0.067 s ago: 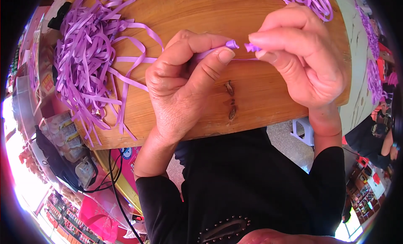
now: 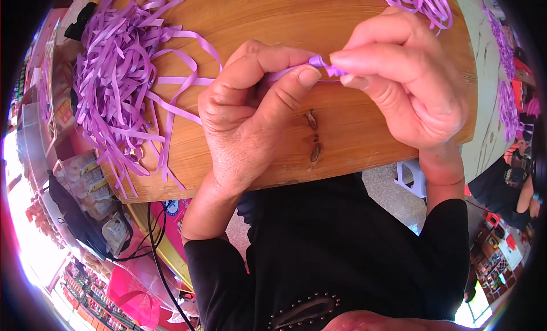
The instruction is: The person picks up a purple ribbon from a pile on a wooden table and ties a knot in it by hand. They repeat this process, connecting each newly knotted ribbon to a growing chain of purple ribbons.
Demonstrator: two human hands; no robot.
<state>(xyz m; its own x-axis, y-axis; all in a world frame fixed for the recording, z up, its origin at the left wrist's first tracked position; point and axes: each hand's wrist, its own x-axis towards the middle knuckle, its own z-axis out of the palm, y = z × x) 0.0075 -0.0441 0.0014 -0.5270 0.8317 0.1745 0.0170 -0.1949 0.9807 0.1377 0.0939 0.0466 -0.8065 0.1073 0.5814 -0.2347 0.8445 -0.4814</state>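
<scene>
My left hand (image 2: 250,103) pinches a purple ribbon between thumb and forefinger, above the wooden table. A small curled loop of the purple ribbon (image 2: 317,61) sticks out past those fingertips. Close to its right, my right hand (image 2: 407,74) grips a short twisted purple ribbon end (image 2: 335,71) between thumb and forefinger. The two bits of ribbon meet or nearly meet; whether they are joined cannot be made out. A thin strand runs behind the fingers between both hands. The other fingers of each hand are curled in.
A large heap of purple ribbons (image 2: 117,80) covers the left of the wooden table (image 2: 353,137), with strands trailing toward my left hand. Another ribbon bundle (image 2: 424,6) lies at the far right. Black cables (image 2: 152,240) hang at the lower left. A pale stool (image 2: 411,180) stands below.
My right hand has moved slightly left, bringing its ribbon end up to the curled loop at my left fingertips. My left hand has hardly moved.
</scene>
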